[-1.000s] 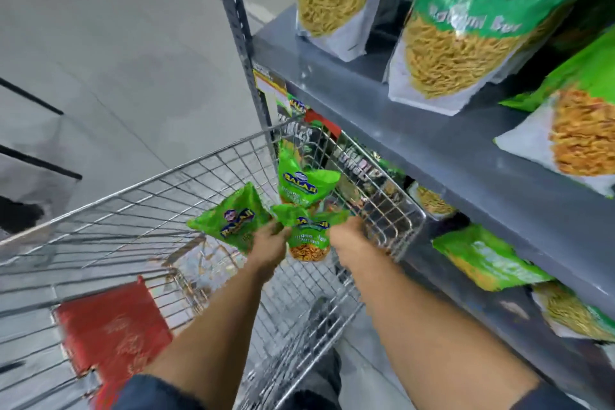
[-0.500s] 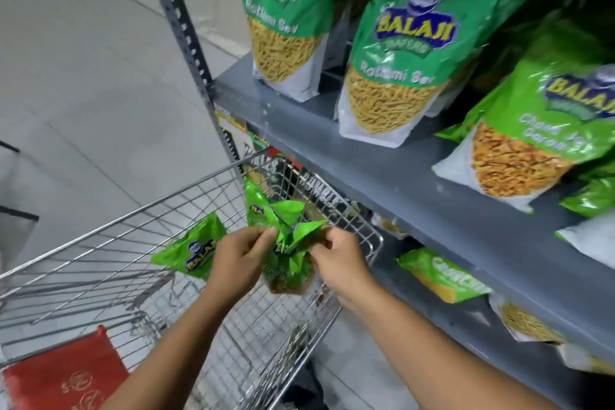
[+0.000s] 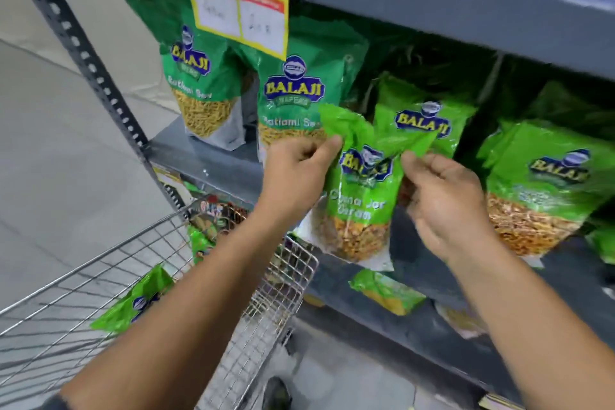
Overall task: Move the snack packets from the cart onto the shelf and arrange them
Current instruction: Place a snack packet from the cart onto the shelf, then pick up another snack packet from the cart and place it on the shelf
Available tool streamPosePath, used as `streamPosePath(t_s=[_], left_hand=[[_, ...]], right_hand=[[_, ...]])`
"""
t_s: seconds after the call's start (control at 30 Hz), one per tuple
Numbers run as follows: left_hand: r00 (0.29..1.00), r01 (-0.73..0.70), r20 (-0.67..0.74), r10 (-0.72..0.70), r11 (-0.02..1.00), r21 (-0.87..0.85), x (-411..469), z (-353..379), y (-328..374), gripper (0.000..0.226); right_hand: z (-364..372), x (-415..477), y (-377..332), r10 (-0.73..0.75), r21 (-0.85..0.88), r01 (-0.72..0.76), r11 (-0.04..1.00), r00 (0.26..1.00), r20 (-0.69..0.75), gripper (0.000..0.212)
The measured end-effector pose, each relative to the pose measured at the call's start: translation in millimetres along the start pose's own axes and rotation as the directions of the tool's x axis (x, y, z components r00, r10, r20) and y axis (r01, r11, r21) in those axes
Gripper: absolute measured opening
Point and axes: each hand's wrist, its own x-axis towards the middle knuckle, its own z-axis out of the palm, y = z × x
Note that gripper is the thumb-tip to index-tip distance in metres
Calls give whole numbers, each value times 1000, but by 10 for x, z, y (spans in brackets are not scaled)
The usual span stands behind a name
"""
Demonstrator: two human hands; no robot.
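A green Balaji snack packet (image 3: 361, 206) hangs upright in front of the grey shelf (image 3: 213, 163), held by its top corners. My left hand (image 3: 296, 173) pinches the left corner and my right hand (image 3: 442, 200) pinches the right corner. The packet's lower half shows yellow-brown snack through a clear window. Below left stands the wire cart (image 3: 273, 293), with another green packet (image 3: 133, 303) lying inside and one more (image 3: 199, 240) near its far end.
Several green Balaji packets stand on the shelf, such as two at the left (image 3: 199, 76) and one at the right (image 3: 542, 190). A yellow price tag (image 3: 239, 7) hangs from the shelf above. A perforated upright post (image 3: 86, 53) borders the left. More packets (image 3: 386, 289) lie on the lower shelf.
Both hands have lifted the packet out of the cart and up to the middle shelf's level. My view has tilted upward toward the shelf.
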Motion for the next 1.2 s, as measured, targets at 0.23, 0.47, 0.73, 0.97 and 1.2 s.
streamPosePath(t_s=[0.23, 0.47, 0.73, 0.97, 1.2], left_hand=[[997, 75, 4, -75, 995, -66, 191, 485, -235, 54], [981, 192, 50, -188, 976, -105, 306, 557, -256, 50], [931, 356, 102, -349, 933, -58, -33, 80, -614, 40], [695, 700, -223, -684, 715, -12, -1340, -1437, -1993, 34], [431, 835, -555, -712, 548, -54, -2063, -2517, -2803, 23]], right_hand=[[-388, 335, 193, -72, -118, 51, 992, 981, -179, 23], [-457, 487, 218, -86, -182, 47, 982, 974, -209, 26], [-243, 109, 216, -518, -363, 400, 842, 788, -332, 30], [810, -387, 1160, -93, -410, 282, 867, 901, 423, 26], [1878, -332, 2383, 470, -723, 102, 684, 697, 542, 29]])
